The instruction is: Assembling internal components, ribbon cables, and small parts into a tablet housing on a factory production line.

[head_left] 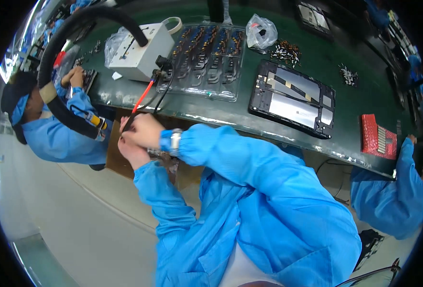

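Both my hands meet over the table's near edge at the left, above an open cardboard box. My right hand point(147, 130), with a light band at its wrist, is closed round a thin black pen-like tool point(129, 122). An orange-red tube point(143, 97) runs from the tool's upper end toward a white box-shaped device point(144, 52). Just below, my left hand point(134, 153) is closed with its fingertips close to the tool's lower end; what they hold is too small to make out.
A clear tray point(206, 91) of small black and orange parts lies beside the device. Farther right are an opened tablet point(292, 98), loose small parts point(286, 51) and red bubble wrap point(370, 136). A thick black hose point(53, 62) arches at left. Co-workers sit on both sides.
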A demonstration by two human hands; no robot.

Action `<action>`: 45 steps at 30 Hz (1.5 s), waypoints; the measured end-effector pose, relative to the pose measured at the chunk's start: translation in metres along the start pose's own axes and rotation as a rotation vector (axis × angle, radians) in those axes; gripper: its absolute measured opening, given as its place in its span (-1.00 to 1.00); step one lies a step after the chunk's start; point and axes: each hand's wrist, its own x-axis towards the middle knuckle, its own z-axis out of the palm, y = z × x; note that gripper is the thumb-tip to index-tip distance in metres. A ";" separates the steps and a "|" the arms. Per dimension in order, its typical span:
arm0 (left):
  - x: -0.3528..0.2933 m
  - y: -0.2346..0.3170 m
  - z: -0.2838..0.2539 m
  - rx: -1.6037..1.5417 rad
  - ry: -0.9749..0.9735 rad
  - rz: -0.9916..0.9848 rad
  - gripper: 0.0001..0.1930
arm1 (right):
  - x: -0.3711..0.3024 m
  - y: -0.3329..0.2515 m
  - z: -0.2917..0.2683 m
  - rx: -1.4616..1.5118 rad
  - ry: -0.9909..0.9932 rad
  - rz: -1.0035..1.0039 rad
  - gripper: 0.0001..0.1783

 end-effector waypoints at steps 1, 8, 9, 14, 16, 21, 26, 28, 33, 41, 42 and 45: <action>0.025 0.013 -0.045 0.057 -0.208 0.001 -0.60 | 0.007 0.010 0.017 0.041 0.047 -0.038 -0.79; 0.002 0.040 -0.060 0.443 0.101 0.275 -0.69 | 0.022 0.009 0.063 0.747 0.005 0.515 -0.90; 0.001 0.037 -0.053 0.452 0.077 0.254 -0.69 | 0.025 0.013 0.059 0.750 0.038 0.515 -0.90; -0.023 0.003 0.006 -0.092 -0.093 0.087 -0.66 | -0.012 -0.016 -0.006 1.221 0.181 0.560 -0.81; -0.070 -0.027 0.099 -0.439 -0.330 -0.068 -0.64 | -0.050 -0.025 -0.060 0.978 0.211 0.171 -0.80; -0.124 -0.091 0.281 0.930 -0.957 0.260 -0.60 | -0.164 -0.089 -0.247 0.151 0.535 -0.045 -0.75; -0.106 -0.187 0.352 1.391 -1.400 0.960 -0.50 | -0.195 -0.101 -0.329 -0.161 0.830 -0.112 -0.76; -0.105 -0.203 0.359 1.520 -1.452 0.871 -0.49 | -0.198 -0.087 -0.355 -0.307 0.821 -0.003 -0.77; -0.114 -0.205 0.353 1.498 -1.407 0.764 -0.54 | -0.190 -0.028 -0.379 -0.267 0.693 0.282 -0.83; -0.107 -0.207 0.355 1.255 -1.330 0.446 -0.65 | -0.185 -0.016 -0.378 -0.359 0.541 0.381 -0.79; -0.106 -0.206 0.355 1.256 -1.330 0.432 -0.65 | -0.183 -0.018 -0.378 -0.437 0.497 0.380 -0.79; -0.104 -0.205 0.355 1.240 -1.400 0.424 -0.65 | -0.182 -0.017 -0.377 -0.498 0.479 0.387 -0.78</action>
